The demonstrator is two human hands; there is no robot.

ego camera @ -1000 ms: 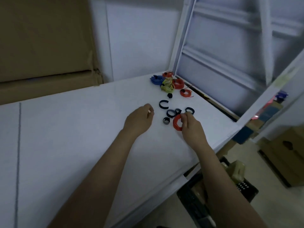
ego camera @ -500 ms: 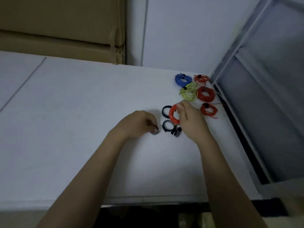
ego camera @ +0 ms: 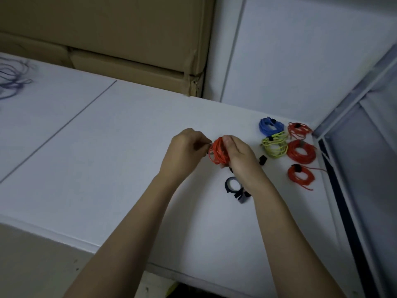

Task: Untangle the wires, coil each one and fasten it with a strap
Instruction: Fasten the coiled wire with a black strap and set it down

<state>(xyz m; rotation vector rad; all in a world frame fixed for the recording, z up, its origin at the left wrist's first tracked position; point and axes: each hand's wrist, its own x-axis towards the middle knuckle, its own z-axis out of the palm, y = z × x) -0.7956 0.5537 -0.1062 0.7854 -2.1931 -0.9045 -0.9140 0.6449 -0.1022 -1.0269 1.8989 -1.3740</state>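
Note:
An orange wire coil (ego camera: 217, 153) is held above the white table (ego camera: 111, 147) between both hands. My right hand (ego camera: 237, 157) grips the coil's right side with curled fingers. My left hand (ego camera: 185, 150) pinches something small and dark at the coil's left edge; it looks like a strap end, though it is too small to be sure. Loose dark straps (ego camera: 233, 184) lie on the table below my right wrist, and another strap (ego camera: 262, 160) lies to the right of my hand.
Fastened coils sit at the back right: a blue coil (ego camera: 269, 125), a yellow-green coil (ego camera: 275, 145) and three red coils (ego camera: 300, 154). A tangle of dark wire (ego camera: 11, 78) lies far left. Cardboard boxes (ego camera: 129, 39) stand behind the table. A metal frame (ego camera: 354, 147) borders the right edge.
Both hands have lifted off the table and come together. My right hand raised the orange coil, and my left hand left the strap on the table and now pinches at the coil's edge.

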